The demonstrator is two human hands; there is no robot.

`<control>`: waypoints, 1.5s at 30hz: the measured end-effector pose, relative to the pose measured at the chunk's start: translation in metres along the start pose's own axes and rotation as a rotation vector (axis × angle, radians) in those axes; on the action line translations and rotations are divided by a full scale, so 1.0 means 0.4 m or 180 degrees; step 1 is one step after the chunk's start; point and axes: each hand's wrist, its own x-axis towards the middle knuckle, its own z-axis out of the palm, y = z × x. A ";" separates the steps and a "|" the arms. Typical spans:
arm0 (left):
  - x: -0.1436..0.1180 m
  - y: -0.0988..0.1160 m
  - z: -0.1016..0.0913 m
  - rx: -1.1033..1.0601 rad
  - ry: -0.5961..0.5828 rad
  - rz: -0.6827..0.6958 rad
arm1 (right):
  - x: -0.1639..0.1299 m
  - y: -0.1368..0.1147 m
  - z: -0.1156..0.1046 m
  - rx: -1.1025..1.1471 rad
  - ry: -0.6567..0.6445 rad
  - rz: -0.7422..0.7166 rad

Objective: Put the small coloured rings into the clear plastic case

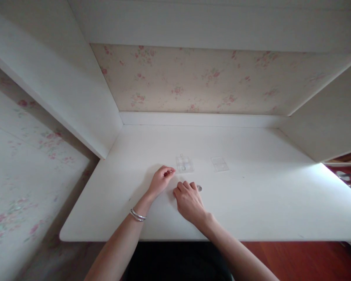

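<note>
From my remote view, the left hand (160, 181) pinches narrowly, its contents too small to tell, just beside a clear box (188, 160) with a small roundish piece (184, 168) inside. The right hand (189, 199) curls on the table (251, 210), grip hidden, beside a silvery disc (199, 188); then a flat clear piece (220, 164).

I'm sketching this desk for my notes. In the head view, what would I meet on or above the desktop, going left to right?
Bracelet, left hand, clear case, small disc, clear panel.
</note>
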 end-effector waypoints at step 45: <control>-0.132 0.032 -0.020 0.1613 -0.0645 0.0409 | -0.078 0.303 0.061 0.2050 0.1396 0.1795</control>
